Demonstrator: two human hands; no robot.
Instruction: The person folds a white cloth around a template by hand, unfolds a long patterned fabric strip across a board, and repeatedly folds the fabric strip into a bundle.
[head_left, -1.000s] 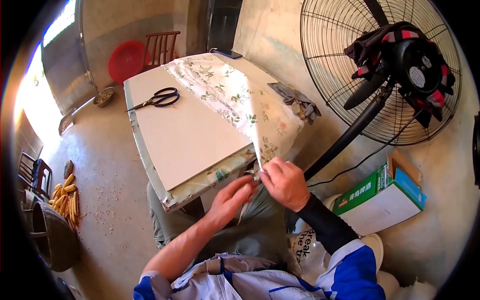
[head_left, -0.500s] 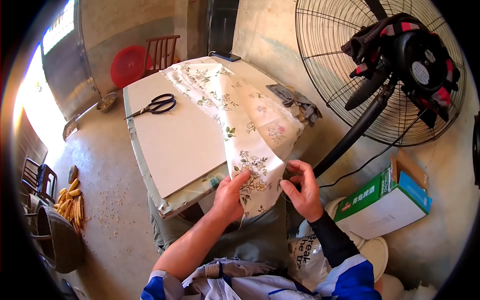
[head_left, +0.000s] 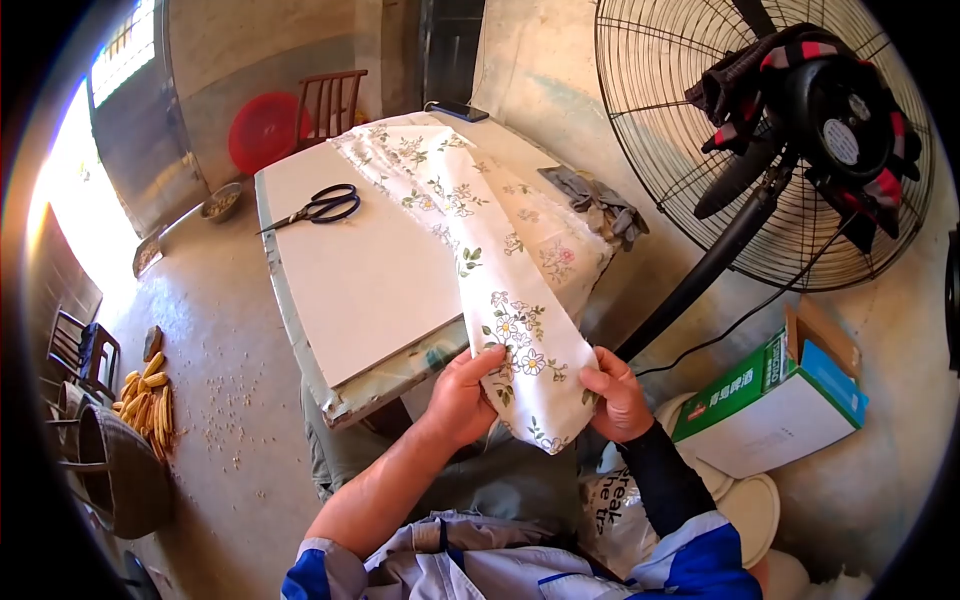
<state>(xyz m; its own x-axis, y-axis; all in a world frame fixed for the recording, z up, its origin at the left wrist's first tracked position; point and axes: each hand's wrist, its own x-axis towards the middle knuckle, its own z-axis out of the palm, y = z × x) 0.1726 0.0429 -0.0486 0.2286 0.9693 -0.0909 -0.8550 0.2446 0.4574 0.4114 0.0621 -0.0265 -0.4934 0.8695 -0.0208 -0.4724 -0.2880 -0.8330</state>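
A white floral cloth (head_left: 510, 290) runs lengthwise over the table, and its near end hangs past the front edge above my lap. My left hand (head_left: 464, 396) pinches the cloth's left edge, thumb on top and fingers hidden beneath. On the opposite edge, my right hand (head_left: 618, 394) grips the fabric between thumb and curled fingers. Between both hands the cloth's end is spread fairly flat, with daisies and leaves showing. Dark-handled scissors (head_left: 322, 206) lie on the pale board (head_left: 360, 290) to the left of the cloth, apart from my hands.
Grey gloves (head_left: 600, 205) lie at the table's right edge, and a phone (head_left: 460, 111) at its far end. A large fan (head_left: 770, 150) stands to the right, above a green and white carton (head_left: 765, 410). Corn cobs (head_left: 146, 408) and a basket (head_left: 122, 470) sit on the floor left.
My right hand, open beside the cloth before, has closed on its right edge. The near end is now spread wider and flatter between my hands. The view has shifted slightly.
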